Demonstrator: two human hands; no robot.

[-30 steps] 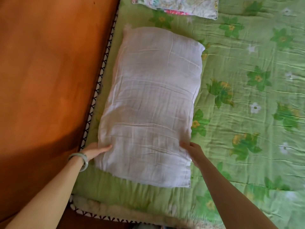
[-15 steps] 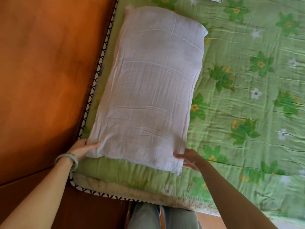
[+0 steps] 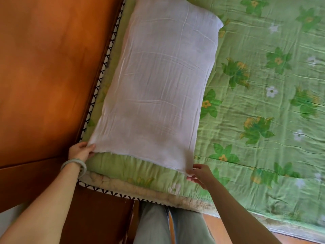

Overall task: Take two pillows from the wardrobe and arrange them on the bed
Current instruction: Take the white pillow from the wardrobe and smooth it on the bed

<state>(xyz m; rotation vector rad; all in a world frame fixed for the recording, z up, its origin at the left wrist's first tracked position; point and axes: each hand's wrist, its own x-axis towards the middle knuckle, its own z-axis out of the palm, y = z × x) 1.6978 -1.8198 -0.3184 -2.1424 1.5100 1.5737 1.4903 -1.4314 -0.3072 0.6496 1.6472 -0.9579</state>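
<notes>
Closest to the camera were the person's legs in grey-green trousers [image 3: 168, 224], standing right up against the bed's edge, with the wooden bed frame [image 3: 98, 213] to the left of them. Both forearms reached forward from there. The left hand [image 3: 80, 152], with a pale green bangle [image 3: 74, 164] on the wrist, had its fingers curled around the near left corner of the white pillow [image 3: 158, 85], so closed on the fabric. The right hand [image 3: 200, 175] was pinching the near right corner between thumb and fingertips, the cloth pulled into a little point there.

The pillow itself lay flat on the green floral bedsheet [image 3: 263, 111], long side running away from the camera, tucked close along the left side of the mattress, just beside the black-and-white trim [image 3: 103, 71] and the orange-brown wooden headboard [image 3: 49, 67]. Its far end ran out of the top of the view. The cover looked thin and creased all over.
</notes>
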